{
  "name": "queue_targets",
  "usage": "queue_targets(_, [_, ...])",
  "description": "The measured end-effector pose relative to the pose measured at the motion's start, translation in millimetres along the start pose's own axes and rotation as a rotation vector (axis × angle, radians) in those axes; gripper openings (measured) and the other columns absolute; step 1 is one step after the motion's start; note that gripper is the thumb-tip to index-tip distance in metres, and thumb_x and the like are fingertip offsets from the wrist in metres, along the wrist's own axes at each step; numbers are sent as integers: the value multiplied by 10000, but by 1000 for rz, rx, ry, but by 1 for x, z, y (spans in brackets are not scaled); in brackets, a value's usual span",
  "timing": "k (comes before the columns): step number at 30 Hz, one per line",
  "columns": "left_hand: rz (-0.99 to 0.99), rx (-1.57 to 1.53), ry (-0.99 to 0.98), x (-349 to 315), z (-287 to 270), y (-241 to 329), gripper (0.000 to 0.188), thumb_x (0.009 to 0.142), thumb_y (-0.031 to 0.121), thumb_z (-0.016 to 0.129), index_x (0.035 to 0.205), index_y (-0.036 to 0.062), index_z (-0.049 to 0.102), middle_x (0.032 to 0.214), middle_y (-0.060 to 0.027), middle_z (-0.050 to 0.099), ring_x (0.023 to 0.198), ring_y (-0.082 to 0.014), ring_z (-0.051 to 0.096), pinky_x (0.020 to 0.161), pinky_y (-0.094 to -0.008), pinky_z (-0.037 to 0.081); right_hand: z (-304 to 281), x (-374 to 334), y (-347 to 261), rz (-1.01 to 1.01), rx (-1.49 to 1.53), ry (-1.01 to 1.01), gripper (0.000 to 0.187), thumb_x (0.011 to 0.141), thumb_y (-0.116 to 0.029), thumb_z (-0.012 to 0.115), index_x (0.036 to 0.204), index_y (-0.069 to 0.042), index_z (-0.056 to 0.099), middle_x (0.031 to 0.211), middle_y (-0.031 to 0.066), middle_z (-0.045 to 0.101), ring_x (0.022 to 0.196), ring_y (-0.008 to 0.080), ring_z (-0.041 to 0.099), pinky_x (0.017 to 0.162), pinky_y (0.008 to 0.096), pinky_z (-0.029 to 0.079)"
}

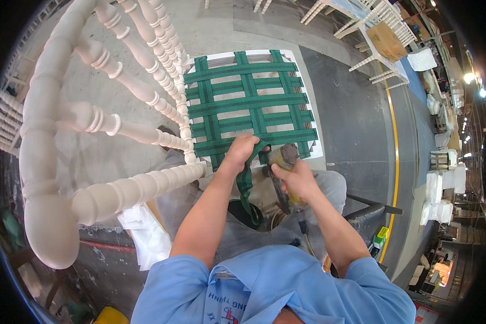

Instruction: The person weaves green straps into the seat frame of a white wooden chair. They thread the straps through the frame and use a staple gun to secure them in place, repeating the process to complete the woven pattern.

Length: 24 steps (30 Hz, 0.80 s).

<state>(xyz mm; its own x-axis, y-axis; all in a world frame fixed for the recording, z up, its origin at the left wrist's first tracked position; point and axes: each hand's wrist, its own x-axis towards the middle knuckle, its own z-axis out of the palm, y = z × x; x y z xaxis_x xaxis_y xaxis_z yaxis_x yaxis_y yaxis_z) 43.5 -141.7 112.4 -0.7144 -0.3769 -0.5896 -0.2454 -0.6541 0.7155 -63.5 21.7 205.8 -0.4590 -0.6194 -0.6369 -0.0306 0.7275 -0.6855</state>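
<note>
A white chair seat frame (312, 121) lies before me with green webbing (248, 100) woven across it in both directions. At its near edge my left hand (242, 153) is closed on a loose green webbing strap (244, 181), whose tail hangs down toward my lap. Just to the right, my right hand (299, 181) grips a worn yellow and grey staple gun (284, 155) with an air hose (306, 237) below it. The gun's head is close to the near seat edge; whether it touches is hidden.
The chair's white back of turned spindles (129, 43) rises at my left, its thick post (48, 227) near me. White plastic sheeting (144, 232) lies below it. A dark metal bar (380, 205) and a small green-yellow box (381, 236) are at right. More white chairs (380, 40) stand beyond.
</note>
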Motion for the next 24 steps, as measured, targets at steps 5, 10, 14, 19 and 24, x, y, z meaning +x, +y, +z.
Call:
queue_targets(5, [3, 3, -14, -1, -3, 2, 320, 953, 259, 495, 1116, 71, 695, 978, -17, 775, 691, -99, 580, 474, -309, 386, 4, -1, 3, 0, -13, 18, 427, 937, -333, 761, 1136, 8, 600, 802, 52, 652, 526, 126, 585, 458, 302, 478])
queue_targets(10, [43, 7, -33, -2, -2, 0, 334, 962, 245, 482, 1143, 63, 696, 989, -31, 778, 722, -107, 608, 482, -314, 393, 15, -4, -4, 5, -31, -23, 402, 944, -329, 752, 1133, -3, 612, 825, 43, 657, 534, 120, 585, 462, 295, 481])
queue_targets(14, [59, -43, -66, -7, 0, 2, 296, 995, 229, 540, 1136, 23, 698, 996, -66, 774, 768, -126, 645, 572, -315, 473, -5, -32, -10, -35, 77, 4, 372, 954, -316, 744, 1147, -21, 624, 849, 30, 661, 548, 117, 588, 477, 289, 483])
queue_targets(19, [116, 320, -160, -7, 2, -6, 331, 1006, 274, 635, 1158, -12, 703, 1024, -71, 769, 871, -127, 663, 756, -285, 517, -105, -118, 10, -116, 317, 296, 372, 953, -316, 749, 1152, -20, 642, 903, 40, 665, 581, 131, 589, 511, 301, 493])
queue_targets(24, [303, 567, -148, -29, 20, -24, 313, 988, 192, 642, 1207, -29, 679, 1144, -72, 727, 1022, -145, 638, 940, -304, 477, -225, -219, 92, -10, 334, 666, 502, 924, -391, 775, 1214, -15, 613, 909, 50, 640, 658, 144, 630, 558, 309, 523])
